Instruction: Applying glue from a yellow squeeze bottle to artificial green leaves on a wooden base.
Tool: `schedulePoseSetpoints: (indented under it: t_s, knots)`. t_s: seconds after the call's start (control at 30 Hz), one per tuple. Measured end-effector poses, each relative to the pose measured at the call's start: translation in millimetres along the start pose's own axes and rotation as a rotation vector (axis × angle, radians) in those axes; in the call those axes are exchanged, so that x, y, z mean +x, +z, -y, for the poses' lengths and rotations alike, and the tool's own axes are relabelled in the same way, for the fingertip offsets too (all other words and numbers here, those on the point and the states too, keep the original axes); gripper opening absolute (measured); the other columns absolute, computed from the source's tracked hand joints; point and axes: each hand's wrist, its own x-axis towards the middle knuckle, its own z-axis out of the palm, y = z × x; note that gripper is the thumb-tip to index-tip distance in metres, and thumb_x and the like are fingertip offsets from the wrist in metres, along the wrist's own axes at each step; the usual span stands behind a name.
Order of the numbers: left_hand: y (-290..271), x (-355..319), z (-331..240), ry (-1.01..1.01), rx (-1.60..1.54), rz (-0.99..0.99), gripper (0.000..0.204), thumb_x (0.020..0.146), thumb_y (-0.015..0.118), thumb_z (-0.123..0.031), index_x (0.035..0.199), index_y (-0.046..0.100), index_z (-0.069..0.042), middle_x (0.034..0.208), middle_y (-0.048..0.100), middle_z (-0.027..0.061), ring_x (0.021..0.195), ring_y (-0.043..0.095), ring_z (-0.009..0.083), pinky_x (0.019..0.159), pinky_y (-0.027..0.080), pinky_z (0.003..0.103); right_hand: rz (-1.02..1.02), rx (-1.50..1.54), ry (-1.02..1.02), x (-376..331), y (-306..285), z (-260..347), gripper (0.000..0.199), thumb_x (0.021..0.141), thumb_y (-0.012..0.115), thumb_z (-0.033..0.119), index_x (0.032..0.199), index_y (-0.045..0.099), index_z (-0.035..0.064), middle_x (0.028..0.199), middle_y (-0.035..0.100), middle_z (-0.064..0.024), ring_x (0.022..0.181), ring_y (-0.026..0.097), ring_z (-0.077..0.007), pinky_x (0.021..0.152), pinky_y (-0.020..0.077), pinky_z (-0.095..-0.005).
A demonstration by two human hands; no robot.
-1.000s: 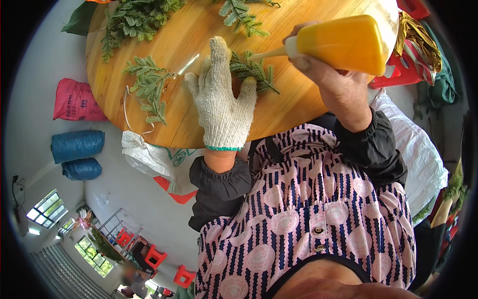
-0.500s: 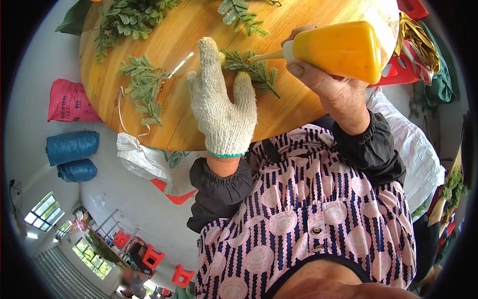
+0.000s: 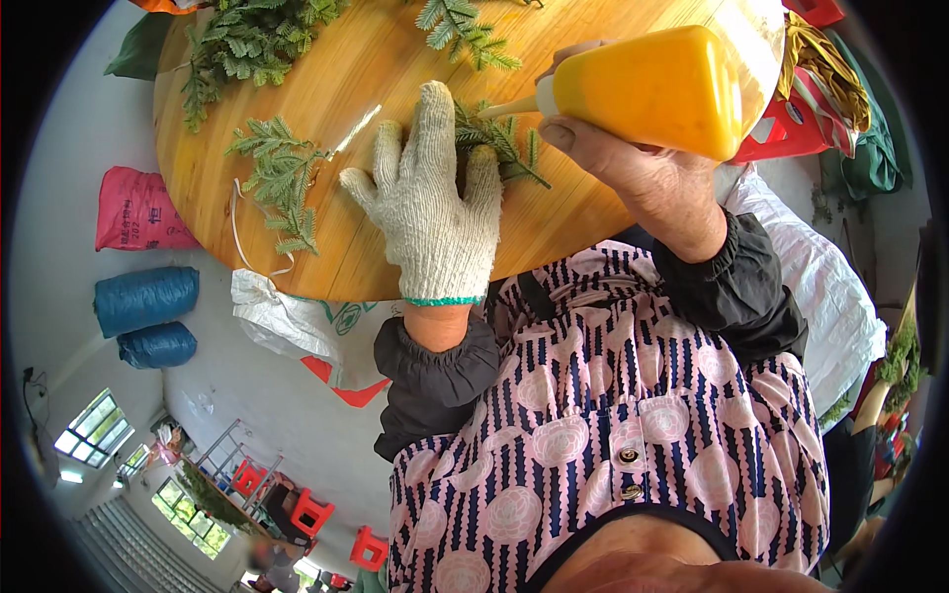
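Hands at work over a round wooden table point(image 3: 583, 222), as I see it from the head camera. My left hand point(image 3: 435, 212), in a white knit glove, lies open and flat, fingers spread, pressing down a green fern-like sprig point(image 3: 499, 143) near the middle of the table. My right hand point(image 3: 633, 168), bare, is closed around an orange squeeze bottle point(image 3: 652, 89), tilted so its thin nozzle points at the sprig, just beside the gloved fingers.

I judge the work to be partway: the nozzle is aimed at this sprig, but I cannot tell whether anything has come out. Another loose sprig point(image 3: 282, 183) lies to the left, with a pile of greenery point(image 3: 247, 40) at the far left edge, seemingly waiting.

The pinned sprig is small, feathery and dark green, with fine leaflets along thin stems, partly hidden under the glove.
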Motion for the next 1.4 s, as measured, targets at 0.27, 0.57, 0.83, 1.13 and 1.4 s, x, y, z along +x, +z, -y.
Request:
schedulePoseSetpoints:
  t_s: [0.27, 0.57, 0.83, 1.13, 1.4]
  knots:
    - [16, 4, 1, 0.030, 0.028, -0.002, 0.067, 0.094, 0.066, -0.032, 0.155, 0.045, -0.014, 0.135, 0.065, 0.0129, 0.136, 0.047, 0.0414, 0.112, 0.019, 0.075, 0.159, -0.409, -0.115, 2, -5, 12, 0.035, 0.075, 0.088, 0.006, 0.107, 0.075, 0.0121, 0.118, 0.071, -0.0130, 0.103, 0.069, -0.0287, 0.092, 0.0573, -0.0387]
    - [10, 4, 2, 0.039, 0.074, -0.057, 0.060, 0.095, 0.064, -0.034, 0.150, 0.052, -0.014, 0.139, 0.064, 0.0124, 0.133, 0.050, 0.0400, 0.112, 0.022, 0.070, 0.179, -0.728, -0.504, -5, -4, 17, 0.036, 0.067, 0.089, 0.007, 0.098, 0.074, 0.0159, 0.111, 0.069, -0.0156, 0.106, 0.067, -0.0369, 0.088, 0.0583, -0.0447]
    - [13, 4, 6, 0.069, 0.115, -0.106, 0.055, 0.096, 0.062, -0.034, 0.147, 0.057, -0.015, 0.138, 0.065, 0.0122, 0.132, 0.052, 0.0394, 0.112, 0.024, 0.069, 0.151, -0.421, -0.261, -10, -2, 29, 0.035, 0.069, 0.088, 0.004, 0.099, 0.071, 0.0125, 0.113, 0.068, -0.0162, 0.105, 0.066, -0.0356, 0.089, 0.0575, -0.0420]
    - [15, 5, 5, 0.046, 0.119, -0.088, 0.055, 0.096, 0.060, -0.037, 0.148, 0.057, -0.019, 0.140, 0.064, 0.0104, 0.134, 0.051, 0.0391, 0.112, 0.024, 0.071, 0.133, -0.499, -0.214, -10, 1, 26, 0.029, 0.076, 0.085, 0.020, 0.103, 0.073, 0.0191, 0.105, 0.072, -0.0033, 0.109, 0.067, -0.0337, 0.095, 0.0532, -0.0536]
    - [17, 5, 6, 0.035, 0.138, -0.104, 0.054, 0.096, 0.059, -0.039, 0.147, 0.058, -0.019, 0.141, 0.064, 0.0101, 0.134, 0.050, 0.0381, 0.113, 0.023, 0.072, 0.101, -0.576, -0.486, -10, 2, 19, 0.031, 0.073, 0.087, 0.017, 0.100, 0.071, 0.0154, 0.103, 0.071, -0.0055, 0.108, 0.066, -0.0360, 0.094, 0.0534, -0.0529]
